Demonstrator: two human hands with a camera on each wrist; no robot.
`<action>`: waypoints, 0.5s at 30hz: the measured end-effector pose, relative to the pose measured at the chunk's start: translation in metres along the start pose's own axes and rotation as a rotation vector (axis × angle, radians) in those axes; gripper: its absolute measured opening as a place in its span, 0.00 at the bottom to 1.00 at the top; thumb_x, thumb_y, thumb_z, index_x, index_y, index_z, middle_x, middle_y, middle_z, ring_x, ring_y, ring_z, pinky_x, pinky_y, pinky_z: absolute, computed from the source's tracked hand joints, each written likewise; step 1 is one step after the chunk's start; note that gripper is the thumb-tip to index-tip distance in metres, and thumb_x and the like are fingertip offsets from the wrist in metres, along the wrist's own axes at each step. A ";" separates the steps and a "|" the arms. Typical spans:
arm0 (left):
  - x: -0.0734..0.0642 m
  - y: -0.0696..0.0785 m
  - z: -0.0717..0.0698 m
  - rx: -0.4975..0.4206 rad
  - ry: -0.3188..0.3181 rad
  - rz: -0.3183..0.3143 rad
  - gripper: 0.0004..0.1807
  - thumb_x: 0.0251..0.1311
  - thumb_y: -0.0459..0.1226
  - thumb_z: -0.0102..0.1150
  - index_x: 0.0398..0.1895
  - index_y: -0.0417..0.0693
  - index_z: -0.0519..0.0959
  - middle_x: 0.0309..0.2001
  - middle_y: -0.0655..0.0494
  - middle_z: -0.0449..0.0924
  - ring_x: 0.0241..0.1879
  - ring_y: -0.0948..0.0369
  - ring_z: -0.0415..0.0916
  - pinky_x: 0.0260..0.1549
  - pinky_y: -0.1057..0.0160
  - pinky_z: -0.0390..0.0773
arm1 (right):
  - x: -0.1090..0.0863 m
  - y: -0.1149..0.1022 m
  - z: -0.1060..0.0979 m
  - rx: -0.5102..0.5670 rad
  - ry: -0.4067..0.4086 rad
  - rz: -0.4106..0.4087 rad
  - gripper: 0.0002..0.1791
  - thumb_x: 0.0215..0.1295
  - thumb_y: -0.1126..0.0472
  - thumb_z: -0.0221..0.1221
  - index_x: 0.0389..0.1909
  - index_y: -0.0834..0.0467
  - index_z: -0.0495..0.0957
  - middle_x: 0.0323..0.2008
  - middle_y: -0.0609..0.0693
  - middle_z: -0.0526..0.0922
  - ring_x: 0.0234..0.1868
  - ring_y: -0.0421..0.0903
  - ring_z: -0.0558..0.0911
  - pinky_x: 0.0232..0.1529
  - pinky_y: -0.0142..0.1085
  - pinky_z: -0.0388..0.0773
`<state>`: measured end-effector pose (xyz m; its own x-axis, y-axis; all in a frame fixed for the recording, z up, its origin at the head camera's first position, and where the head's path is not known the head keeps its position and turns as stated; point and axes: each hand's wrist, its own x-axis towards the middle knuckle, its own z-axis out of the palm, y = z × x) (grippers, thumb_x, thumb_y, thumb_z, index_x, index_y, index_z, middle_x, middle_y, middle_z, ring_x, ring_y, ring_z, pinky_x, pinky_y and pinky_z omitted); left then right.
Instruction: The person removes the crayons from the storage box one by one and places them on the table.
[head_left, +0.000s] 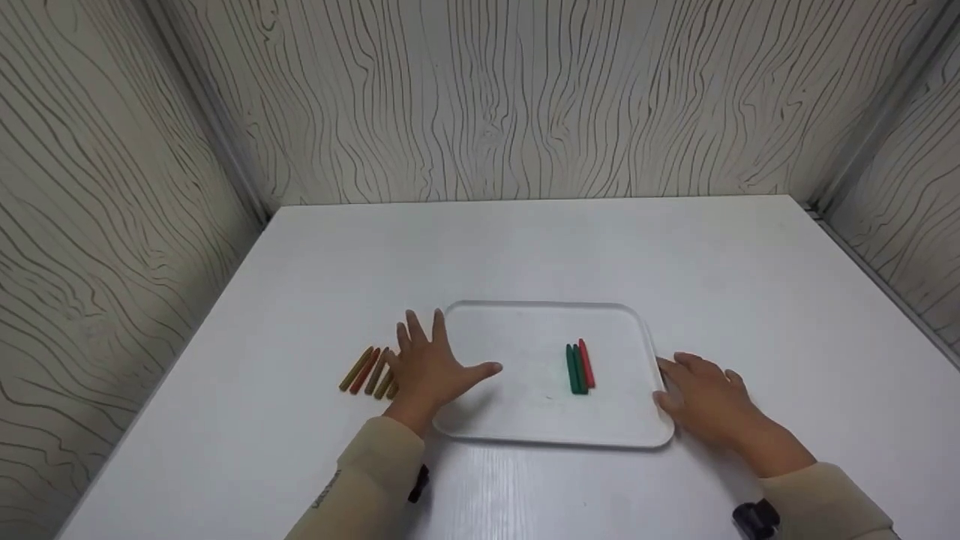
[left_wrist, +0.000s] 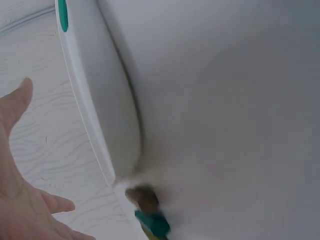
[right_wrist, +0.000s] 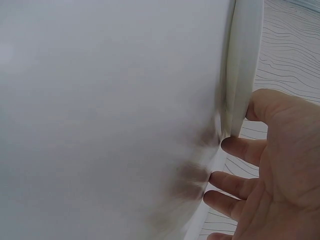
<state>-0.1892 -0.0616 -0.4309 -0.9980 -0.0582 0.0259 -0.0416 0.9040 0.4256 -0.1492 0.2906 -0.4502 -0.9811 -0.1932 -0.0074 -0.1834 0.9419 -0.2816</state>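
Observation:
A white tray [head_left: 517, 439] lies on the table with two green crayons [head_left: 576, 371] and a red crayon [head_left: 586, 364] side by side on its right half. My right hand [head_left: 709, 397] grips the tray's right edge; in the right wrist view the thumb is on the rim [right_wrist: 245, 65] and the index fingertip low against it. Over the tray's left edge, my left hand [head_left: 431, 367] is spread wide and holds nothing. Just left of it several gold, red and olive crayons [head_left: 364, 371] lie in a slanted row, partly hidden behind that hand.
The white table [head_left: 525, 247] runs back to a wood-grain patterned wall [head_left: 487, 97]. Similar panels stand at the left [head_left: 97, 225] and right [head_left: 915, 195]. In the left wrist view, blurred crayon ends [left_wrist: 155, 222] show near the tray's corner.

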 end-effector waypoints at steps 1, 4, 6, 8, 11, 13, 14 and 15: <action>0.000 0.004 0.002 -0.008 0.003 0.006 0.66 0.35 0.72 0.63 0.74 0.44 0.53 0.72 0.33 0.41 0.70 0.37 0.39 0.58 0.31 0.46 | 0.000 0.000 0.000 -0.001 -0.002 0.001 0.30 0.66 0.50 0.55 0.64 0.64 0.67 0.61 0.69 0.65 0.62 0.68 0.62 0.54 0.67 0.50; 0.000 0.016 0.009 -0.024 -0.008 0.015 0.65 0.35 0.70 0.64 0.74 0.45 0.53 0.72 0.34 0.40 0.71 0.39 0.38 0.59 0.32 0.46 | -0.001 -0.001 -0.001 -0.001 -0.005 0.001 0.31 0.66 0.50 0.55 0.64 0.64 0.67 0.61 0.69 0.65 0.62 0.68 0.62 0.54 0.67 0.50; -0.001 0.023 0.013 -0.033 -0.008 0.031 0.64 0.35 0.70 0.65 0.73 0.44 0.54 0.72 0.34 0.41 0.71 0.39 0.39 0.59 0.32 0.47 | -0.001 -0.001 -0.001 0.008 -0.008 0.007 0.31 0.67 0.50 0.54 0.65 0.64 0.66 0.62 0.69 0.64 0.62 0.68 0.61 0.55 0.67 0.49; -0.002 0.031 0.016 -0.030 -0.021 0.042 0.64 0.36 0.70 0.65 0.73 0.45 0.54 0.73 0.35 0.41 0.71 0.39 0.38 0.60 0.33 0.46 | -0.001 -0.001 -0.002 0.018 -0.008 0.012 0.31 0.67 0.50 0.54 0.65 0.64 0.66 0.62 0.69 0.64 0.63 0.68 0.61 0.55 0.67 0.48; -0.004 0.041 0.021 -0.031 -0.032 0.063 0.64 0.36 0.69 0.65 0.73 0.45 0.55 0.72 0.35 0.42 0.71 0.39 0.40 0.59 0.33 0.47 | -0.002 -0.002 -0.003 0.028 -0.009 0.017 0.31 0.67 0.50 0.54 0.65 0.63 0.66 0.62 0.69 0.63 0.63 0.68 0.60 0.56 0.67 0.47; -0.005 0.047 0.024 -0.027 -0.046 0.069 0.63 0.36 0.70 0.65 0.73 0.45 0.55 0.72 0.35 0.42 0.71 0.39 0.40 0.60 0.33 0.47 | -0.002 -0.002 -0.003 0.030 -0.008 0.015 0.31 0.67 0.49 0.54 0.65 0.63 0.66 0.62 0.69 0.64 0.63 0.68 0.60 0.56 0.67 0.47; -0.006 0.050 0.025 -0.028 -0.053 0.071 0.63 0.36 0.69 0.65 0.73 0.46 0.55 0.73 0.36 0.43 0.71 0.40 0.40 0.60 0.34 0.47 | -0.002 -0.003 -0.003 0.032 -0.009 0.014 0.31 0.67 0.49 0.54 0.65 0.63 0.66 0.63 0.69 0.64 0.63 0.68 0.60 0.56 0.67 0.47; -0.007 0.053 0.026 -0.029 -0.059 0.075 0.63 0.36 0.69 0.65 0.73 0.46 0.55 0.73 0.36 0.43 0.71 0.40 0.40 0.60 0.34 0.47 | -0.003 -0.003 -0.003 0.033 -0.009 0.013 0.31 0.67 0.49 0.54 0.65 0.63 0.66 0.63 0.69 0.64 0.63 0.68 0.60 0.56 0.67 0.47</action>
<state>-0.1860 -0.0025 -0.4325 -0.9994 0.0351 0.0056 0.0339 0.8921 0.4506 -0.1463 0.2891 -0.4468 -0.9828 -0.1834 -0.0198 -0.1681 0.9349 -0.3127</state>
